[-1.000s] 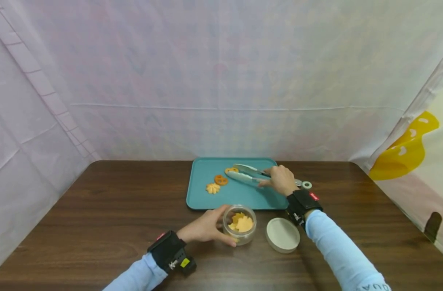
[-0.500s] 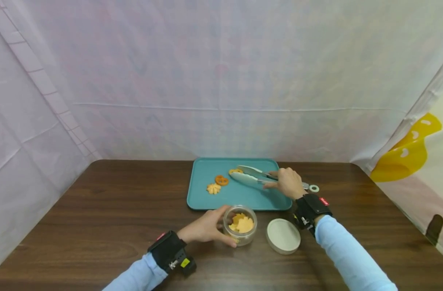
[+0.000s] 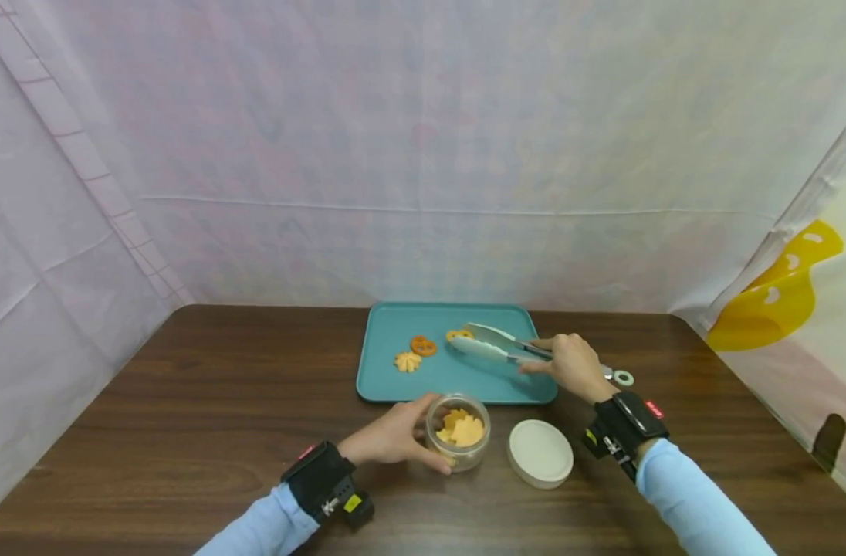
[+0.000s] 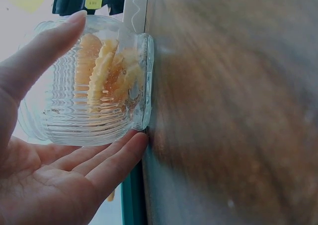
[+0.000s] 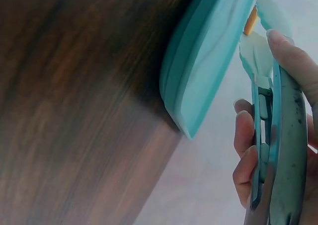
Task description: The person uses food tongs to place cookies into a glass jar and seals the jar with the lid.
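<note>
A clear ribbed glass jar (image 3: 473, 460) stands on the table in the head view, with yellow cookies (image 3: 466, 430) inside. My left hand (image 3: 395, 434) grips the jar from the left, thumb on one side and fingers on the other. In my right hand (image 3: 570, 367) is a pair of tongs (image 5: 289, 150) with pale teal tips, held over the tray (image 3: 376, 328). Between the tips sits an orange-yellow ring-shaped snack (image 3: 455, 336), partly hidden by them. A brown pretzel (image 3: 423, 346) and a flower-shaped cookie (image 3: 407, 361) lie on the tray.
A white round lid (image 3: 540, 454) lies on the table to the right of the jar. The dark wooden table (image 3: 221, 401) reaches back to a pale cloth wall (image 3: 291, 255). A yellow shape (image 3: 766, 309) shows on the right-hand cloth.
My right hand has moved right and towards me with the tongs, and the ring-shaped snack has travelled along between the tips. The left hand and jar have stayed in place.
</note>
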`<state>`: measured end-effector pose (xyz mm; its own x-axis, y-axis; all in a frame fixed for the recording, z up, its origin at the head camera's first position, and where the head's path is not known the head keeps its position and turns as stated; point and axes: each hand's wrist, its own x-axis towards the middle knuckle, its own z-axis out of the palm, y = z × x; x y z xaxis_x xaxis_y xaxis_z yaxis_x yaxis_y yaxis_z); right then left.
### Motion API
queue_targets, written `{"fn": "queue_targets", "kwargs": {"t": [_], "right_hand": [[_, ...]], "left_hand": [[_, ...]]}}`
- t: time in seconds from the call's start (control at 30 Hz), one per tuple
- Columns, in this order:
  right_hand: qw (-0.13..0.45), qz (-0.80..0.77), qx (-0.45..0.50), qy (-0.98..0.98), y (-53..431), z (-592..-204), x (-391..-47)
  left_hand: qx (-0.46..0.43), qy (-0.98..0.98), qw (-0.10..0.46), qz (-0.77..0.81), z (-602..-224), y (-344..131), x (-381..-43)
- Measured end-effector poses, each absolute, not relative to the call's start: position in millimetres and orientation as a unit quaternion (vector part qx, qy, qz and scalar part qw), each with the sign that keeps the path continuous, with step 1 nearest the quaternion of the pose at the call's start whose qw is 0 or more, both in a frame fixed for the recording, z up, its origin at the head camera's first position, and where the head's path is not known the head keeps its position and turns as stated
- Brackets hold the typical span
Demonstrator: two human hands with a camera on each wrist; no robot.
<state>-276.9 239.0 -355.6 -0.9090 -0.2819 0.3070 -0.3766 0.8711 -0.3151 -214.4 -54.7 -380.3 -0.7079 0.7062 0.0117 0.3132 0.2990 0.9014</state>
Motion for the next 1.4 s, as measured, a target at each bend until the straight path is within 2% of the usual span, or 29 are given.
{"fn": "queue_targets", "kwargs": {"t": [0.77, 1.2, 1.4], "right_hand": [[0.135, 0.202, 0.211, -0.947, 252, -353, -232], [0.188, 0.221, 0.247, -0.925, 258, -342, -207], [0.186, 0.243, 0.255, -0.917, 263, -337, -195]], "left_hand": [[0.324, 0.78, 0.205, 0.494, -379, -55, -214], [0.325, 0.779, 0.206, 0.495, -376, -56, -212], [0.323, 0.784, 0.201, 0.491, -377, -55, -212]]}}
